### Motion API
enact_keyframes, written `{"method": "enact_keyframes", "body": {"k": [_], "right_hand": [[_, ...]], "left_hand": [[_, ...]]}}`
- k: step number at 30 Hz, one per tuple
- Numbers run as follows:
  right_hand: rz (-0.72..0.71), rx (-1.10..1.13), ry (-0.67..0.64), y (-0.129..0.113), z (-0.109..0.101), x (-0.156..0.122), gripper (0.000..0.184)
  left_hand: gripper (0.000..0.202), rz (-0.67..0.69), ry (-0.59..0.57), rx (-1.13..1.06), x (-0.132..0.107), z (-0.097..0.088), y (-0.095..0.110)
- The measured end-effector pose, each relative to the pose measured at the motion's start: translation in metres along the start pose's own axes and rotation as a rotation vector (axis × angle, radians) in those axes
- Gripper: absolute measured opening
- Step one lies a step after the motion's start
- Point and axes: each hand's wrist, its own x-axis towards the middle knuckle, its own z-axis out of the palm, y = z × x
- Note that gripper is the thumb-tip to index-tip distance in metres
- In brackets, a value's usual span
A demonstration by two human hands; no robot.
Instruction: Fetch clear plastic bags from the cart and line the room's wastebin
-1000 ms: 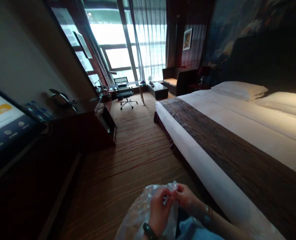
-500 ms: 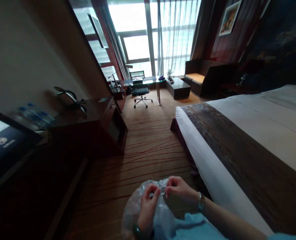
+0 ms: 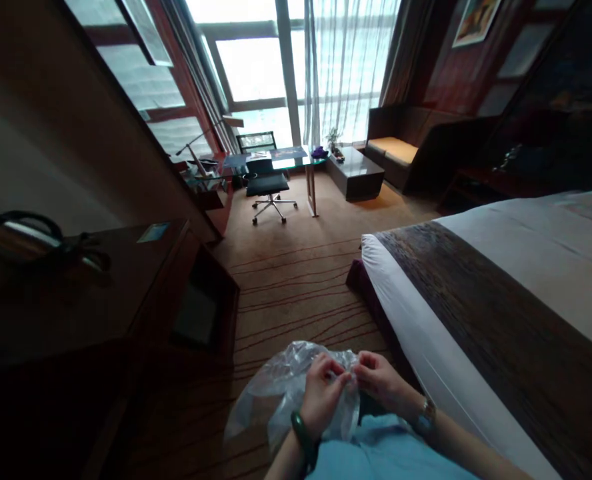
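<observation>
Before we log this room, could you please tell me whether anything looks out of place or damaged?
Nothing stands out. The bed looks smooth and made, the office chair stands at the desk, and both hands, left hand and right hand, pinch a crumpled clear plastic bag.

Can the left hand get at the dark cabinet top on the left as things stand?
Probably not right now: the left hand and right hand both pinch the clear plastic bag, and the cabinet top lies apart from it. Nothing blocks the way.

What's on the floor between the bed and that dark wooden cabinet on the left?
In the head view, only bare striped carpet lies between the bed and the cabinet.
</observation>
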Motion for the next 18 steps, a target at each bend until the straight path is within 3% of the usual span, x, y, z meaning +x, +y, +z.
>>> {"method": "enact_keyframes", "body": {"k": [3, 7, 15, 18], "right_hand": [[0.006, 0.116, 0.011, -0.037, -0.019, 0.059, 0.056], [0.01, 0.12, 0.116, -0.099, -0.045, 0.165, 0.056], [-0.04, -0.152, 0.0, -0.269, -0.069, 0.373, 0.063], [-0.021, -0.181, -0.065, -0.318, -0.078, 0.448, 0.063]], "left_hand": [[0.016, 0.067, -0.089, 0.07, 0.092, 0.002, 0.009], [0.017, 0.154, -0.125, 0.174, 0.221, 0.007, 0.014], [0.026, 0.125, 0.043, 0.165, 0.442, -0.022, 0.058], [0.024, 0.065, 0.097, 0.152, 0.523, -0.032, 0.061]]}}
